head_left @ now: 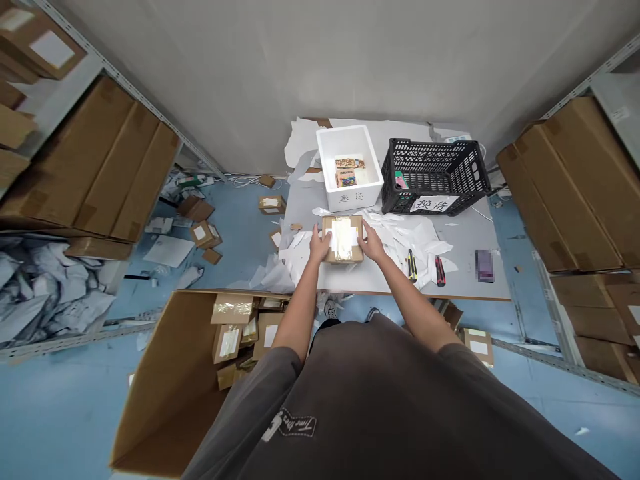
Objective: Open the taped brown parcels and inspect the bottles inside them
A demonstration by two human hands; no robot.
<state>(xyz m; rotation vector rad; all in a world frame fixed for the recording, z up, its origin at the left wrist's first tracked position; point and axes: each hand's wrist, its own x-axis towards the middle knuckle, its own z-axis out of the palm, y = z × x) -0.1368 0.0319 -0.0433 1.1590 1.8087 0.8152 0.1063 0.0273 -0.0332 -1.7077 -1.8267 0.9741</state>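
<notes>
A small brown cardboard box, with a white label and shiny clear tape across its top, is held between my two hands over the front part of the table. My left hand grips its left side, thumb on the top. On the right side my right hand holds it the same way. Torn white paper lies under and around the box. Just behind it stands a white foam box with small packages inside. A yellow-black cutter and a red-black cutter lie to the right.
A black crate with a paper sign stands at the table's back right. A dark purple item lies at the right end. Below left, a large open carton holds several small boxes. Shelves with cartons flank both sides; boxes litter the floor.
</notes>
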